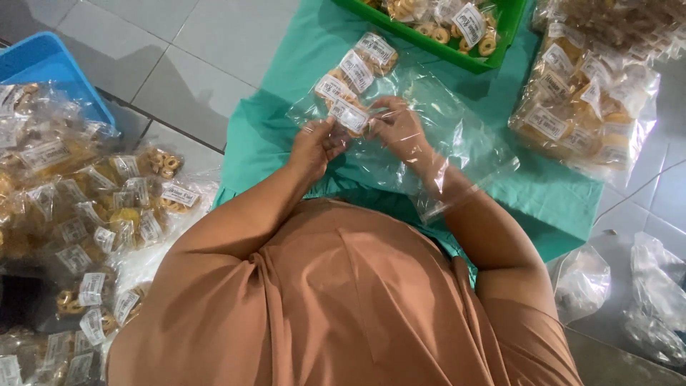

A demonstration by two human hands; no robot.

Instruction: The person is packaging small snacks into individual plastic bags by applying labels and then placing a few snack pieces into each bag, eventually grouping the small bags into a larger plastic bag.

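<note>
My left hand (314,146) and my right hand (400,129) meet over a green cloth (286,86), both gripping a small labelled packet of ring-shaped snacks (350,116). My right hand and forearm are inside a large clear plastic bag (457,143) that lies on the cloth. Three more small packets (361,64) lie in a row inside the bag's far end, just beyond my fingers.
A green crate (493,57) of packets stands at the cloth's far edge. A filled clear bag of packets (579,107) sits at the right. Many loose packets (86,214) are heaped at the left beside a blue bin (43,64). Empty clear bags (643,300) lie at lower right.
</note>
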